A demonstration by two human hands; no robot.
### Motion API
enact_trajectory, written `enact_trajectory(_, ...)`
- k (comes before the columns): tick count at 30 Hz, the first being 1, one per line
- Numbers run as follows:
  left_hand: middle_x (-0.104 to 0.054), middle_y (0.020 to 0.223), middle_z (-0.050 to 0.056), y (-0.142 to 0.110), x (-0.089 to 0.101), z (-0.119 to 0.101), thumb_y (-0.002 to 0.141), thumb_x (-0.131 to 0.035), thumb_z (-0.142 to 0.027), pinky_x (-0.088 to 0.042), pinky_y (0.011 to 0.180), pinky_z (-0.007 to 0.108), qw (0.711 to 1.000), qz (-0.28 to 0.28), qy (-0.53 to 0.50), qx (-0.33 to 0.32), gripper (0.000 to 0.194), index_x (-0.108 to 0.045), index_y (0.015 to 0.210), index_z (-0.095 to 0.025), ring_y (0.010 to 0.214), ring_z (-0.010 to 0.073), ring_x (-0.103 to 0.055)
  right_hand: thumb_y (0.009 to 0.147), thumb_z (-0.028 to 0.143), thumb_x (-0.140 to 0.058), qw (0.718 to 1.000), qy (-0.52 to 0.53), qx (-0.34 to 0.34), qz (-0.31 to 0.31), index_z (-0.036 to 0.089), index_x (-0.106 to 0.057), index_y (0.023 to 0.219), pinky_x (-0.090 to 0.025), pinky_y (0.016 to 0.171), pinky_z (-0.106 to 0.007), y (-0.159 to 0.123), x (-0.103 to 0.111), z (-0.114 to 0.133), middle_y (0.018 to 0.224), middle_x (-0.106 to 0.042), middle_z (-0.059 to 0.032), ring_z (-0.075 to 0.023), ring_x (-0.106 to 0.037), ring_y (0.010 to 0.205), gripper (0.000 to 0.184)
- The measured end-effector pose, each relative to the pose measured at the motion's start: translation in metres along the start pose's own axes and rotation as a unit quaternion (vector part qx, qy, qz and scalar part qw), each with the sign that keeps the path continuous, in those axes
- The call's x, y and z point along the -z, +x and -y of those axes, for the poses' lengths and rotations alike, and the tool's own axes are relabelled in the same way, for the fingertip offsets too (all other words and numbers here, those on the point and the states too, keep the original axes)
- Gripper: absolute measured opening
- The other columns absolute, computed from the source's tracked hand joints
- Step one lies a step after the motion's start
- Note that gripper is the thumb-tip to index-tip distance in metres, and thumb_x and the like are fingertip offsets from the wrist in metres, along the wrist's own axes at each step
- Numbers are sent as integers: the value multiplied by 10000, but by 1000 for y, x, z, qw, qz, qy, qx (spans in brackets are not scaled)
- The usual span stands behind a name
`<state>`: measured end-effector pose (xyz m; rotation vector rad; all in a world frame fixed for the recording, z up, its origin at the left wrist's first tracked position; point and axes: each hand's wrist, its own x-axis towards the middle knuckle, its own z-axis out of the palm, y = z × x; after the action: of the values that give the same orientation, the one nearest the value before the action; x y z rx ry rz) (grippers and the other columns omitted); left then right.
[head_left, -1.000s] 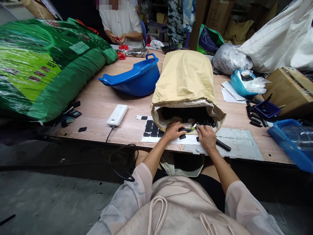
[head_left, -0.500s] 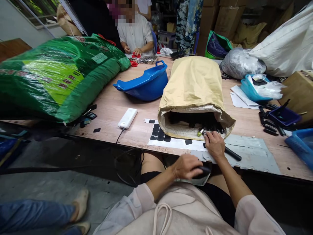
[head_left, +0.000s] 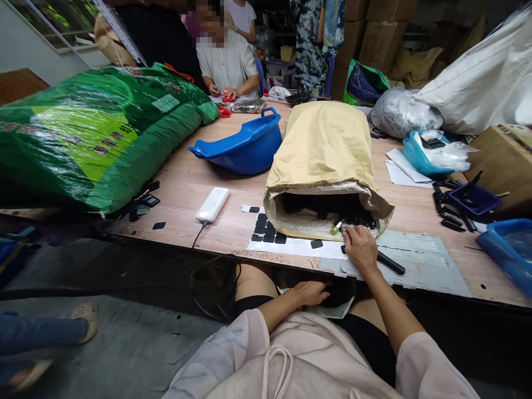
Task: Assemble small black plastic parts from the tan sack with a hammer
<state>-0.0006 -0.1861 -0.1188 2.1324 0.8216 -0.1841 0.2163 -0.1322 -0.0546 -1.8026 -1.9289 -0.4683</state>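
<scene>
Wood-grain worktop [head_left: 172, 191] carries tan sack [head_left: 330, 141], dark pieces [head_left: 322, 206] inside its mouth; hands apart: right hand [head_left: 361, 247] pinching small metal piece [head_left: 340, 226], yellow-green tipped, at sack's mouth, left hand [head_left: 315, 292] below sack and worktop edge, grip unclear; blue basin [head_left: 245, 147] left of sack

Grey floor [head_left: 137, 343], pale wall [head_left: 25, 55], bright window [head_left: 68, 18]

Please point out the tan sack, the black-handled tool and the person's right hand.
Tan sack [head_left: 326, 147]: head view, on its upper side.
Black-handled tool [head_left: 391, 262]: head view, on its handle.
Right hand [head_left: 361, 247]: head view, on its back.
</scene>
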Motion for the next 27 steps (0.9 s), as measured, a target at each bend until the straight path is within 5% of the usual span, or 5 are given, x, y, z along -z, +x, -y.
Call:
enact_trajectory(4,-775,891,67,-18,20,-19,1004,-562,-350,-549,707,286,947,-125,91,-281,250,-773,1032,-218,802,194,-732,1008,281,-555,1000,1,-2,9,195,-740,1082,-382,794,-340,0,1,1,925,-652,-75,-224,-516,875,216)
enact_trajectory(6,-709,716,43,-19,45,-26,1005,-562,-326,-514,648,278,908,-258,103,-312,257,-759,897,-201,665,164,-671,1009,282,-551,1000,1,-2,9,194,-739,1081,-379,792,-342,0,1,1,925,-652,-76,-226,-514,877,219)
enact_trajectory(12,-742,936,103,18,165,-12,987,-581,-217,-566,787,325,828,-561,11,-10,169,-741,1020,-175,860,207,-698,1015,289,-541,1000,-5,1,-2,202,-737,1061,-371,779,-334,0,0,1,909,-648,-68,-219,-522,867,218)
enact_trajectory(17,-753,1134,158,39,217,14,903,-730,-193,-527,1009,421,839,-507,15,196,182,-740,1082,-162,1127,320,-678,1010,290,-544,1000,2,-2,-2,210,-733,1061,-373,776,-332,0,-1,0,907,-645,-65,-218,-526,872,212)
enact_trajectory(27,-738,1092,156,14,200,6,1008,-593,-315,-536,937,377,821,-534,30,202,255,-726,1144,-145,1056,296,-694,1008,297,-530,1000,18,-12,12,206,-733,1070,-384,799,-347,0,0,0,924,-644,-80,-225,-516,888,231)
